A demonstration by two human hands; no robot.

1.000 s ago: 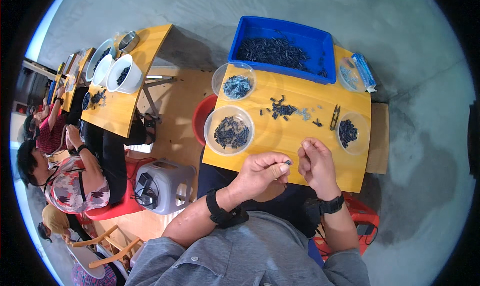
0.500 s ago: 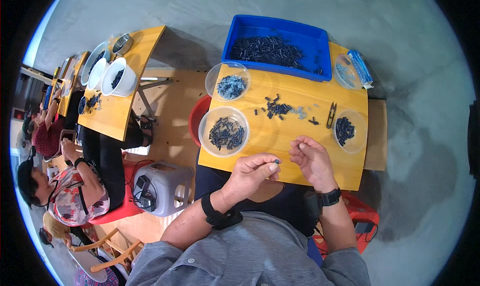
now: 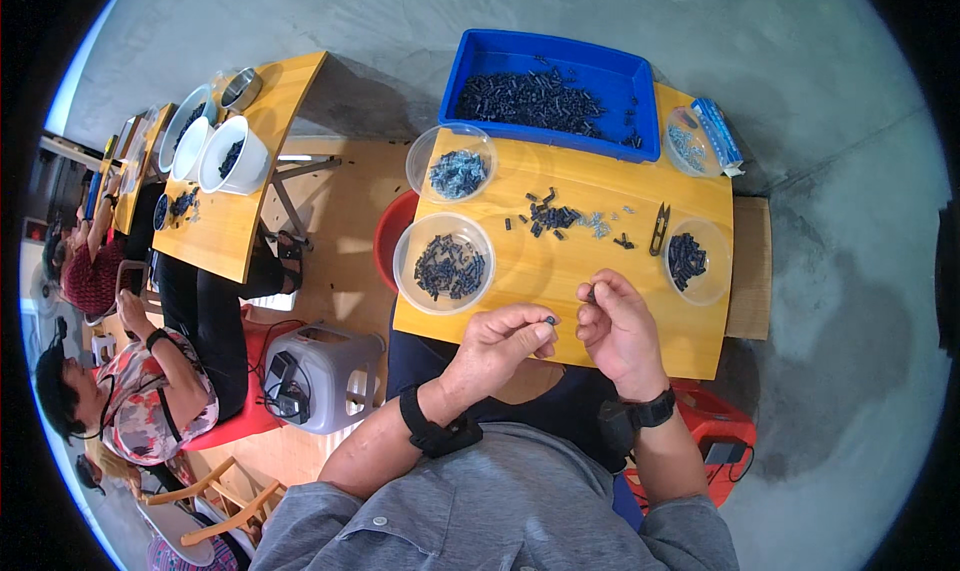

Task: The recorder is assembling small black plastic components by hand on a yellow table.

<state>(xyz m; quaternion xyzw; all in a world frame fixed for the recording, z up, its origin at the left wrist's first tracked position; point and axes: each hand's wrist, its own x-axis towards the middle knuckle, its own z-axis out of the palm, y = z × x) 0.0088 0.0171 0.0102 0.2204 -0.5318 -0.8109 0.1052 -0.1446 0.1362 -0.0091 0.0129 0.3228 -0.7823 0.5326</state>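
Grasping dark pieces [image 3: 550, 320] in grip of left hand [image 3: 497, 351] and right hand [image 3: 622, 333], blue tray [image 3: 602, 68] beyond loose pile [image 3: 563, 216] and snips [image 3: 656, 241]

Tray [image 3: 620, 148]: solid blue
Tubular pieces [image 3: 550, 216]: near-black
Loose bits [image 3: 600, 224]: pale blue-grey
Surface [image 3: 535, 283]: golden yellow
Snips [image 3: 660, 228]: dark
Slim box [image 3: 716, 135]: blue and white
2 wrist straps [image 3: 656, 410]: black
Wearer's shirt [image 3: 470, 501]: plain grey
Co-worker's top [image 3: 130, 411]: pale, red and dark blotches
Stool [image 3: 320, 371]: light grey

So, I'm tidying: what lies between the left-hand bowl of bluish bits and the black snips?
A loose heap of small dark pieces, then, nearer the snips, scattered pale bits; the head view shows this.
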